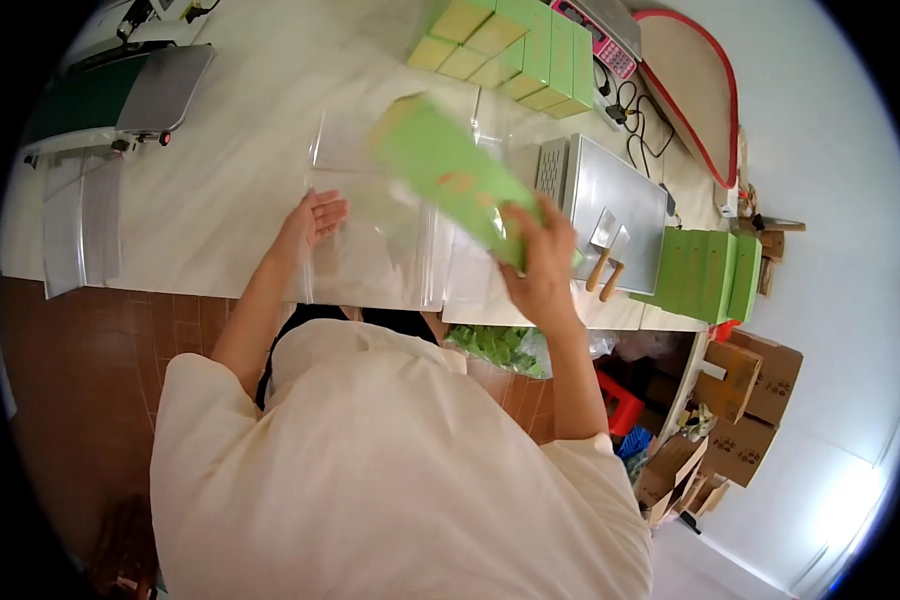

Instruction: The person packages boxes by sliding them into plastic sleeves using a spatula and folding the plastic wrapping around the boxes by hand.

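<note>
My right hand [547, 262] grips one end of a long green box [445, 170], tilted above the table and slightly blurred by motion. Its far end points up and left. Over the table's front part, my left hand [315, 225] is open with its fingers stretched out, holding nothing. Beside and beneath it lie clear plastic pieces [375, 265], sheets or sleeves; I cannot tell which. Another clear plastic piece [340, 140] lies farther back, partly behind the green box.
Green boxes [545, 60] are stacked at the back, and more green boxes [705, 270] stand at the right. Two wooden-handled scrapers [604, 255] rest on a metal plate [625, 185]. A machine [120, 95] occupies the left. Cardboard boxes [740, 440] sit lower right.
</note>
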Action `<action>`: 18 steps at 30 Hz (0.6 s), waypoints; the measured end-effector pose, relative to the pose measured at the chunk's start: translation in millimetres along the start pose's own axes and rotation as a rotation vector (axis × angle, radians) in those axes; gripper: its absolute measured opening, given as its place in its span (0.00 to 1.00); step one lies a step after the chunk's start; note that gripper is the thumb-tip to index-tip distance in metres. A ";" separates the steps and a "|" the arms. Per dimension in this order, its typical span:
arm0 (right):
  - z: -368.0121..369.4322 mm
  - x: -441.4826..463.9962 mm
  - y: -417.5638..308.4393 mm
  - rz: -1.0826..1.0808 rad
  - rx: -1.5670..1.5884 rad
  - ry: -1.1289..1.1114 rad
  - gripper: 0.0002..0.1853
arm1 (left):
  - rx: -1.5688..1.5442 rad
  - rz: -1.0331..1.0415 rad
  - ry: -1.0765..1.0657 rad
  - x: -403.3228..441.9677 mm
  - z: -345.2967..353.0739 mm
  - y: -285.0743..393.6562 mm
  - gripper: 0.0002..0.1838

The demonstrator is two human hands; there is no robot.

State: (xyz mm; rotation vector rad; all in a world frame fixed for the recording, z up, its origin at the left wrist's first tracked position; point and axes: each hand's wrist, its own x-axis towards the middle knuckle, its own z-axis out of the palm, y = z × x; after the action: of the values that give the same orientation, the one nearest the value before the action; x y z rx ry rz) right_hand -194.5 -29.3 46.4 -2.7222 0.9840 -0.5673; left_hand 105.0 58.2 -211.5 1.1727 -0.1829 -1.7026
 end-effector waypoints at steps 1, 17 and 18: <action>7.9 1.9 0.0 -0.067 0.022 -0.059 0.39 | 0.012 -0.006 0.009 -7.9 5.9 8.6 0.32; 133.0 -52.0 71.0 -0.273 0.316 -0.371 0.43 | 0.303 0.055 0.367 -13.4 -26.7 -26.5 0.24; 134.4 -53.1 74.0 -0.274 0.329 -0.367 0.43 | 0.322 0.059 0.376 -11.4 -22.3 -26.6 0.23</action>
State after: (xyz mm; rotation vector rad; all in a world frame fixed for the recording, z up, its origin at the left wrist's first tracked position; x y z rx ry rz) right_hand -218.6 -44.7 -113.4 -2.5437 0.3927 -0.2266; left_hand 105.1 88.4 -232.0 1.6864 -0.2611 -1.4029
